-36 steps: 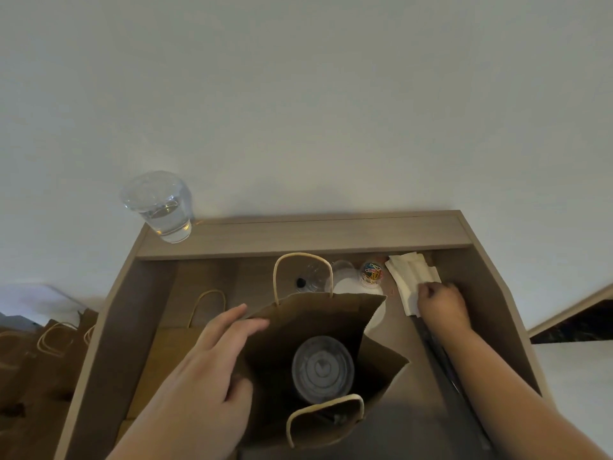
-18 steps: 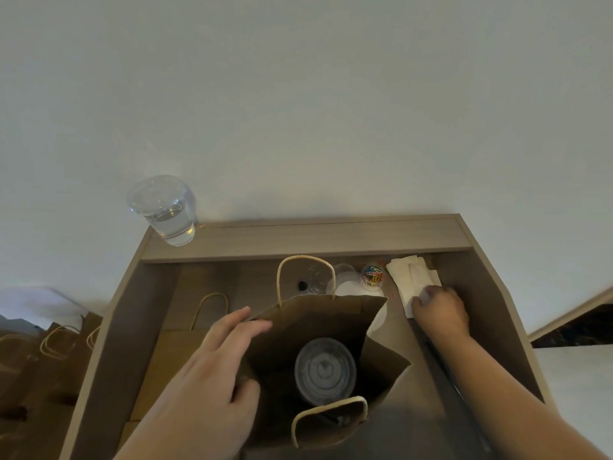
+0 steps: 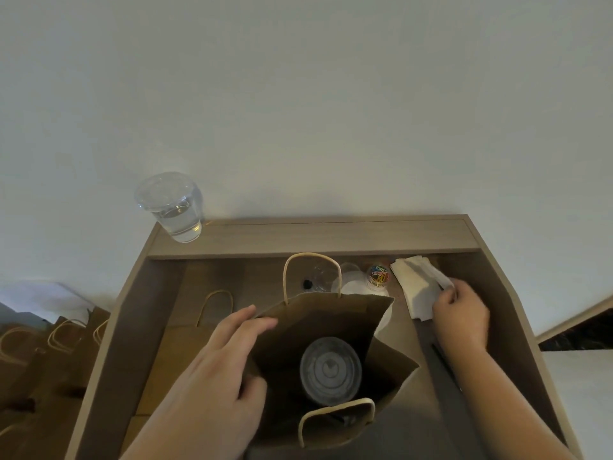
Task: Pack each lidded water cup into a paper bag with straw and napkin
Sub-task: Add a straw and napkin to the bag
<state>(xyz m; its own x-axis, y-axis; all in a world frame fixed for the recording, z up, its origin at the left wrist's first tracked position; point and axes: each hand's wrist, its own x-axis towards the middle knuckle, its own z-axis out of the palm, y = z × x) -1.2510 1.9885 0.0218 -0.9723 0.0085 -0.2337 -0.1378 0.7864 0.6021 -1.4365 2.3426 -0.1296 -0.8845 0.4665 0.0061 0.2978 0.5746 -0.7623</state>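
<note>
View from above of a wooden surface (image 3: pixel 331 237) with raised sides, set against a pale wall. In the middle stands an open brown paper bag (image 3: pixel 381 370), its two paper handles upright. Inside the bag, at the bottom, sits a cup with a clear lid (image 3: pixel 330 370), upright and seen from the top.

The left hand (image 3: pixel 215 376) holds the bag's left edge: its grip is closed on the paper, fingers along the outside and thumb tucked inside the opening. The right hand (image 3: pixel 461 320) reaches to the far right corner, where its grip pinches the near edge of the top sheet of a stack of white napkins (image 3: pixel 414 290).

A second lidded cup (image 3: pixel 169 207), partly full of water, stands on the back ledge at the left. Between the bag and the napkins is a small clear jar of coloured paper clips (image 3: pixel 378 275). A flat paper bag (image 3: pixel 189 330) lies on the surface left of the open one, and more brown bags (image 3: pixel 49 346) are bunched beyond the surface's left side.
</note>
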